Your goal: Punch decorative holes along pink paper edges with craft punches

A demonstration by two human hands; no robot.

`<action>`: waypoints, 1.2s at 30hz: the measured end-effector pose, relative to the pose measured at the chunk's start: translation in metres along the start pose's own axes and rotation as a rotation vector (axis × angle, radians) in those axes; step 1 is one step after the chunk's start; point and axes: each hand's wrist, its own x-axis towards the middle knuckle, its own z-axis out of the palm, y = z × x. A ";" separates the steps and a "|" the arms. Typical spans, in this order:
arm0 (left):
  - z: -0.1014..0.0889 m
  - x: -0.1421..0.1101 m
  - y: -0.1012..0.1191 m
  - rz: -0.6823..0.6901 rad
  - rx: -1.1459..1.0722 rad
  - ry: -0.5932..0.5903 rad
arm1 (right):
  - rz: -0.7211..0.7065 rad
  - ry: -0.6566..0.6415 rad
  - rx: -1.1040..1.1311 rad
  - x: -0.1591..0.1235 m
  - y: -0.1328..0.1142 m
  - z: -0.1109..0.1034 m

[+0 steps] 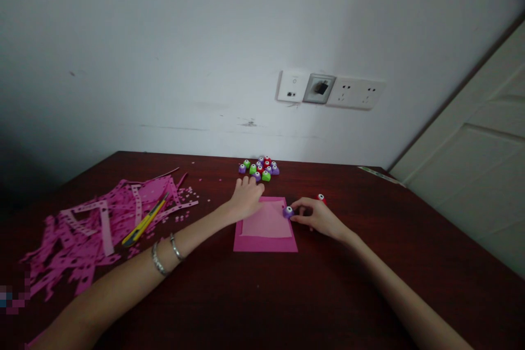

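My right hand (322, 217) pinches a small purple craft punch (289, 212) at the right edge of the pink paper. A light pink sheet (266, 221) lies on top of a darker pink sheet (266, 245), both flat on the table. Over the upper left corner of the sheets rests my left hand (246, 199), palm down, its fingers apart and pointing toward the back. Just beyond those fingertips stands a cluster of purple, green and red craft punches (260, 168). A red punch (321, 198) sits right behind my right hand, partly hidden by it.
On the left lies a heap of punched pink paper strips (106, 219), with a yellow utility knife (145, 221) on it. Tiny pink scraps (186, 197) are scattered beside the heap. A ruler-like strip (381, 175) lies at the back right. The wall has sockets (356, 92).
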 end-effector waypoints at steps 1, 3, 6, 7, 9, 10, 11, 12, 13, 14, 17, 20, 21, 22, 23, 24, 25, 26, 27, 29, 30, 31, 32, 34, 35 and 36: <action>-0.001 -0.005 0.005 0.034 0.030 -0.019 | -0.004 0.001 -0.001 0.000 0.000 0.000; -0.002 -0.015 0.016 0.065 0.062 -0.122 | -0.007 0.002 0.001 0.000 0.001 0.000; 0.003 -0.029 0.029 0.037 0.094 -0.276 | -0.007 -0.001 0.001 0.000 0.002 0.000; 0.006 -0.032 0.033 0.030 0.095 -0.298 | -0.008 -0.002 0.000 0.000 0.002 -0.001; 0.011 -0.038 0.038 0.038 0.079 -0.320 | -0.011 -0.004 -0.006 0.000 0.001 -0.001; 0.013 -0.040 0.039 0.047 0.066 -0.327 | -0.012 -0.006 -0.009 0.000 0.001 -0.001; 0.015 -0.042 0.040 0.058 0.054 -0.337 | -0.013 -0.007 -0.013 0.001 0.001 -0.001; 0.017 -0.043 0.040 0.071 0.043 -0.346 | -0.014 -0.006 -0.018 0.001 0.001 -0.001; 0.017 -0.043 0.040 0.084 0.035 -0.354 | -0.018 -0.003 -0.023 0.001 0.001 -0.001; 0.018 -0.043 0.040 0.094 0.031 -0.358 | -0.022 0.000 -0.028 0.001 0.001 -0.001; 0.017 -0.043 0.040 0.107 0.022 -0.357 | -0.030 0.008 -0.036 0.001 0.001 -0.001; 0.012 -0.043 0.043 0.096 0.023 -0.386 | -0.030 0.007 -0.042 0.000 0.000 -0.001; 0.010 -0.043 0.044 0.088 0.025 -0.406 | -0.030 0.008 -0.045 0.000 0.000 -0.001; 0.008 -0.043 0.045 0.077 0.025 -0.426 | -0.029 0.008 -0.046 0.000 0.000 -0.001; 0.006 -0.044 0.046 0.067 0.023 -0.444 | -0.028 0.007 -0.045 0.000 0.000 -0.001; 0.004 -0.044 0.047 0.059 0.018 -0.462 | -0.026 0.005 -0.042 0.000 0.000 -0.001; 0.003 -0.044 0.048 0.050 0.009 -0.477 | -0.023 0.001 -0.037 0.000 0.000 -0.001; 0.002 -0.044 0.048 0.044 -0.002 -0.484 | -0.020 -0.002 -0.033 0.000 0.000 -0.001; 0.001 -0.044 0.049 0.041 -0.013 -0.486 | -0.018 -0.006 -0.029 0.000 -0.001 -0.002; 0.000 -0.043 0.049 0.045 -0.037 -0.481 | -0.015 -0.006 -0.028 0.000 -0.001 -0.002; 0.000 -0.043 0.048 0.049 -0.043 -0.477 | -0.012 -0.007 -0.028 -0.001 -0.002 -0.002; 0.000 -0.043 0.048 0.053 -0.043 -0.474 | -0.009 -0.007 -0.028 -0.001 -0.002 -0.002; 0.000 -0.042 0.048 0.056 -0.037 -0.476 | -0.007 -0.009 -0.026 -0.001 -0.002 -0.001; 0.001 -0.041 0.047 0.060 -0.018 -0.483 | -0.003 -0.019 -0.017 -0.001 -0.003 -0.001; 0.002 -0.041 0.047 0.065 -0.012 -0.485 | 0.001 -0.026 -0.007 -0.001 -0.003 -0.002; 0.003 -0.040 0.046 0.074 -0.013 -0.484 | 0.008 -0.032 0.006 -0.001 -0.003 -0.002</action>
